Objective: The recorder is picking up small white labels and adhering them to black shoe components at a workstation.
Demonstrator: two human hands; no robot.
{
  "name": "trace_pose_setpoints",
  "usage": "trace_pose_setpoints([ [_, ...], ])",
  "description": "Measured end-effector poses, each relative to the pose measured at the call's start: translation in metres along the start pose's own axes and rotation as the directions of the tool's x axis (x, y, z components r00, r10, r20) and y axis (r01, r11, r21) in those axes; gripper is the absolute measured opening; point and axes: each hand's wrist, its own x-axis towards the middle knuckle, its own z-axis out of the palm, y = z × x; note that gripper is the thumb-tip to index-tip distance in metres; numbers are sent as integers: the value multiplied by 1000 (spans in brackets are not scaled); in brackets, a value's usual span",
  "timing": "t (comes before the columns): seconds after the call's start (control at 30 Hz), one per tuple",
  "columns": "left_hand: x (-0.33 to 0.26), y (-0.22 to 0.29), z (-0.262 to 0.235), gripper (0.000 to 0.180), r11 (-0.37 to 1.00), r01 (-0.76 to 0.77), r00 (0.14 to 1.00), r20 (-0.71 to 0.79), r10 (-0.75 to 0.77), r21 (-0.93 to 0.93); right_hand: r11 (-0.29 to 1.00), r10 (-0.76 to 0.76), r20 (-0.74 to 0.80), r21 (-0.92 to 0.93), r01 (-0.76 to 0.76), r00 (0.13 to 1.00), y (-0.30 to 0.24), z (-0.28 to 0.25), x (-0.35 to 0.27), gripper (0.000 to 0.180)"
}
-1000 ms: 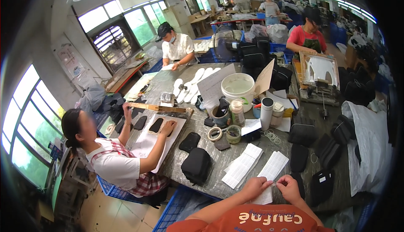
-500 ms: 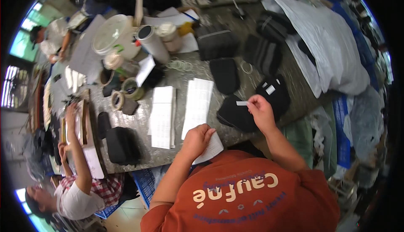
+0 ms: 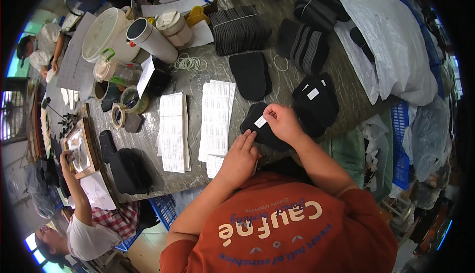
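Observation:
My right hand (image 3: 284, 124) pinches the edge of a small white label (image 3: 260, 121), which lies against a black, rounded insole-like piece (image 3: 269, 139) at the table's near edge. On the left, my left hand (image 3: 240, 158) stretches its fingers flat, their tips by the near left edge of that black piece. Partly beneath this hand is a small printed label sheet (image 3: 213, 165). To the right lies another black stack (image 3: 316, 107) bearing white labels. Beyond my hands is a single dark rounded piece (image 3: 251, 76).
Two piles of printed label sheets (image 3: 172, 132) (image 3: 216, 119) lie left of my hands. Farther back stand a white tumbler (image 3: 152, 40), a tub (image 3: 109, 35), rubber bands (image 3: 189, 63) and banded black stacks (image 3: 241, 29). A white plastic sack (image 3: 386, 40) is at right. A co-worker (image 3: 99, 228) works at left.
My right hand has brought the label down and left onto the black piece. My left hand has let go of the small sheet and reached right, its fingers now extended.

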Motion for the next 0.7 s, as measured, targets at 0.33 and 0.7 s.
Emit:
trace_pose_setpoints([
  [0.33, 2, -2, -5, 22, 999, 26, 1000, 14, -26, -43, 992, 39, 16, -123, -37, 999, -7, 4, 4, 8],
  [0.7, 8, -1, -3, 21, 998, 60, 996, 66, -61, 12, 983, -47, -11, -181, 44, 999, -1, 6, 4, 12],
])
